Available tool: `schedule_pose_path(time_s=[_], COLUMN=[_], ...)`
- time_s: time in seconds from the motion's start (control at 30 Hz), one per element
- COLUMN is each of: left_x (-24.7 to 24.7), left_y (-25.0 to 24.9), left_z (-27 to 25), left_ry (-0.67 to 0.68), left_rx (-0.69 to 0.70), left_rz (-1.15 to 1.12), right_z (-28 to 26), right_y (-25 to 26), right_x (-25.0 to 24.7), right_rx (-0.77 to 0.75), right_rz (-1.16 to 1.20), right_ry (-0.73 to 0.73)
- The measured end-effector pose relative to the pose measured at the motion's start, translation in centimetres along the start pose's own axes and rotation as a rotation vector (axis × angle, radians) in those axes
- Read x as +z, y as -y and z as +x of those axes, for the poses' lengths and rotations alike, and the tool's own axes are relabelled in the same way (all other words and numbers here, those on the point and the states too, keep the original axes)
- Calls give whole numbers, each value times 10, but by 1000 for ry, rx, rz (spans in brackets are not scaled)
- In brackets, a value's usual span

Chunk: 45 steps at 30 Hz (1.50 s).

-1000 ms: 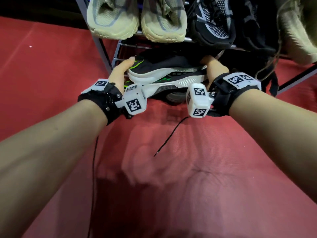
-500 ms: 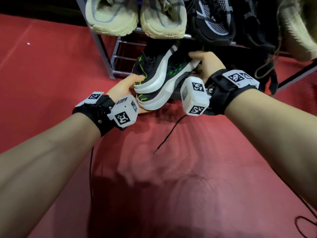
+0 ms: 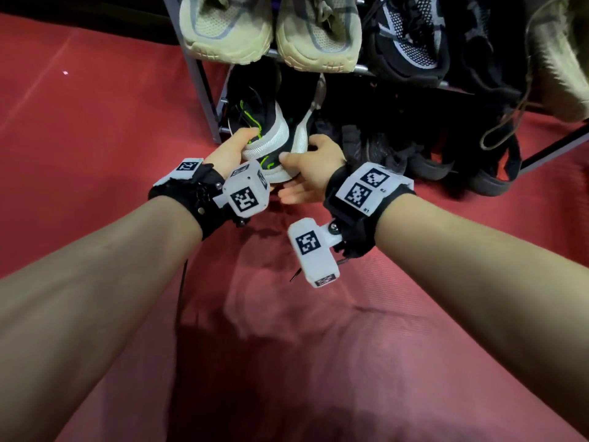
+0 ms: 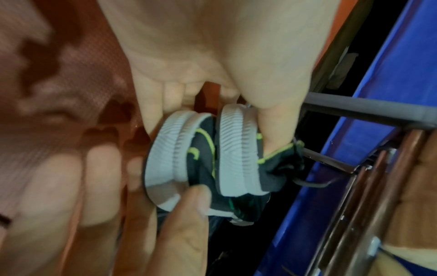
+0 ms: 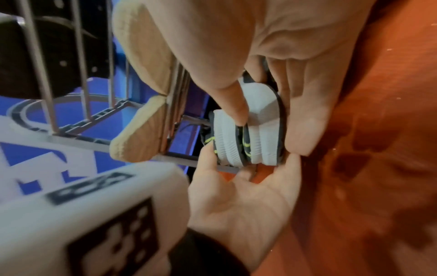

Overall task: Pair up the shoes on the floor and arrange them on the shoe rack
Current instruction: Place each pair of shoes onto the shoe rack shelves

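Note:
A pair of black sneakers (image 3: 277, 129) with white soles and green trim is held sole to upper, on edge, toes pointing into the lower shelf of the grey shoe rack (image 3: 204, 90). My left hand (image 3: 232, 151) grips the heels from the left, thumb on top by the green lace. In the left wrist view the two white heels (image 4: 208, 158) sit between thumb and fingers. My right hand (image 3: 306, 167) holds the heels from the right. In the right wrist view the right thumb presses between the two heels (image 5: 246, 134), with the fingers along the outer sole.
Two beige sneakers (image 3: 271, 30) and a black mesh pair (image 3: 411, 36) fill the upper shelf. Several dark shoes (image 3: 430, 154) crowd the lower level to the right. A beige fuzzy shoe (image 3: 561, 59) hangs at the far right. Red mat (image 3: 287, 346) covers the floor.
The black pair has turned from lying crosswise in front of the rack to pointing toe-first into the lower shelf. Both hands have slid to the heels and come close together.

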<state>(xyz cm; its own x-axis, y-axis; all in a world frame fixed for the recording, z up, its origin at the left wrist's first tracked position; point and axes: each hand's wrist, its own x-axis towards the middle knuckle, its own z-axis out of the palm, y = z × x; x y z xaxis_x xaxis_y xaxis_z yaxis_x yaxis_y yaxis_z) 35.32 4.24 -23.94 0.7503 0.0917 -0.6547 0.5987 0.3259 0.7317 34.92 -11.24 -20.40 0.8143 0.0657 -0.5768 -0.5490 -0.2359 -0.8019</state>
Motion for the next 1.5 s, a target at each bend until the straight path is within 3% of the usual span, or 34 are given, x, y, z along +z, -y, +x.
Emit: schedule_pose_path(time_s=[0.1, 0.27, 0.47, 0.6, 0.83, 1.03, 1.27, 1.5], left_x=[-2, 0, -9, -8, -8, -12, -11, -13], left_y=[3, 5, 1, -7, -12, -13, -9, -6], left_z=[-10, -15, -15, -20, -26, -27, -22, -20], left_ry=[46, 8, -85, -212, -208, -295, -362, -392], left_rx=[-62, 18, 66, 162, 285, 257, 270, 306], left_rz=[62, 1, 8, 28, -61, -150, -170, -212], right_z=[5, 5, 6, 9, 12, 9, 11, 9], right_y=[-9, -19, -31, -25, -26, -16, -15, -6], right_x=[-2, 8, 28, 31, 15, 24, 22, 8], right_rx=[7, 0, 120, 139, 60, 31, -51, -74], right_rz=[65, 156, 410, 323, 285, 297, 38, 142], right_ry=[-59, -214, -122, -113, -209, -243, -331, -339])
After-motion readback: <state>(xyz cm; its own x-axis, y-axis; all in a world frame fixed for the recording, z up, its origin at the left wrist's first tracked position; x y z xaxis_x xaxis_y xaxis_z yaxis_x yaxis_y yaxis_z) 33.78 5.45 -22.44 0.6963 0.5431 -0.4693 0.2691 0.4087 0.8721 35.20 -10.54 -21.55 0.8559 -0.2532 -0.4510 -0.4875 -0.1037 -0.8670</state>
